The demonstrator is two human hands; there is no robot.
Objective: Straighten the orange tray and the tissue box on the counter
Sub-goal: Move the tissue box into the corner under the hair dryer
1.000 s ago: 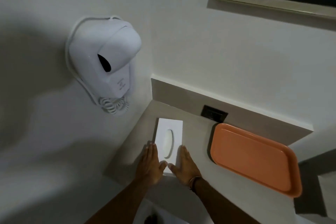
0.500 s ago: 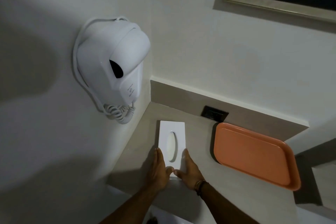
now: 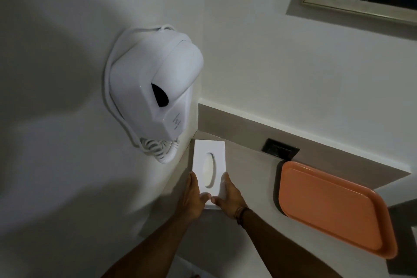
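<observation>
Low in the centre of the frame, the left hand [image 3: 191,196] and the right hand [image 3: 228,194] bracket the near end of the white tissue box [image 3: 208,162]: each lies flat and open along one long side, fingers stretched forward against the side wall and thumbs meeting across the near short edge, so the box is pinched lightly between the palms rather than gripped from above. The step in hand looks to be squaring the box into the corner of the worktop [image 3: 250,178]. To do it well, both palms should press evenly and slide the box without lifting it, steering with the fingertips so the far short edge meets the back wall flush and the left long side runs parallel to the side wall; uneven pressure from one hand would swing the far end out of line. The box lies flat with its oval opening facing up, and its long axis runs from the hands toward the upper part of the frame, nearly vertical in the picture, its far end close under the coiled cord of the wall-mounted hair dryer [image 3: 155,95]. To the right, well apart from the box, the orange tray [image 3: 331,207] rests on the worktop, its long axis slanting from centre right to lower right, just below the dark wall socket [image 3: 281,150].
</observation>
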